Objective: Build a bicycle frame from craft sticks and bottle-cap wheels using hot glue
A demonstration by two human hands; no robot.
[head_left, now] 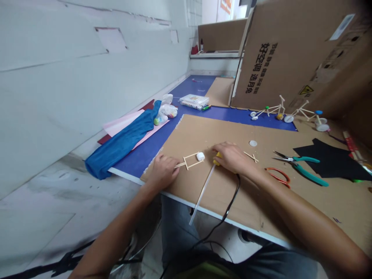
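My left hand [163,170] rests near the table's front edge, its fingers closed on the end of a small wooden stick frame [186,163]. A white round piece [200,156] sits between the two prongs at the frame's far end. My right hand [231,158] is wrapped over a yellow glue gun [217,159], most of it hidden under the palm. A clear glue stick [202,190] runs out of the gun toward me and past the table edge. Crossed thin sticks [251,156] lie just right of my right hand, with a white disc [253,143] beyond them.
Teal-handled pliers [308,170], orange-handled scissors [279,176] and black sheet material [322,157] lie at the right. Stick models with wheels [270,109] stand behind, before a large cardboard box [279,58]. A blue cloth [124,135] hangs over the left edge. A black cord [232,199] drops off the front.
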